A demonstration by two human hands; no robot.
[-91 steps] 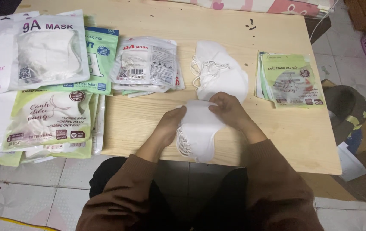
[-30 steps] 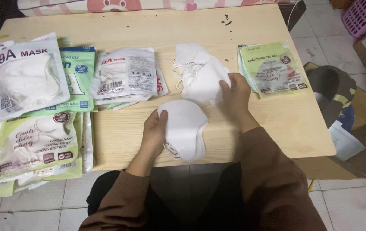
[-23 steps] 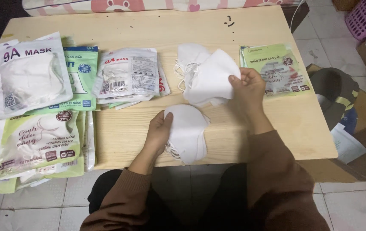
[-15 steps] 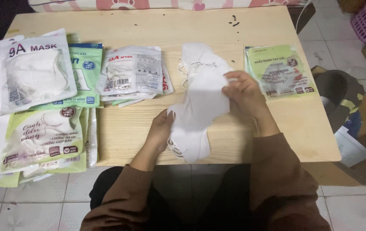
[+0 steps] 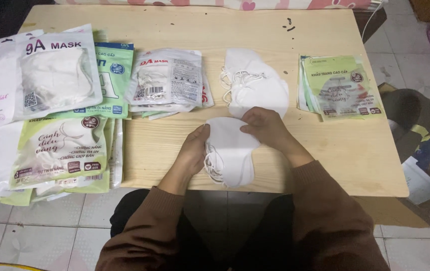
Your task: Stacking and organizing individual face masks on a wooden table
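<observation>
A small stack of folded white face masks lies near the front edge of a light wooden table. My left hand rests flat against the stack's left side. My right hand presses on the top mask at its upper right corner. Just behind my right hand sits a loose pile of white masks with their ear loops showing.
Clear mask packets lie left of the loose pile. Green packets sit at the right. Large white and green packets overlap at the table's left end. A dark bag and cardboard box stand on the tiled floor at right.
My right hand took a white mask from the loose pile, carried it toward me and laid it on the near stack. My left hand stayed at the stack's left side.
</observation>
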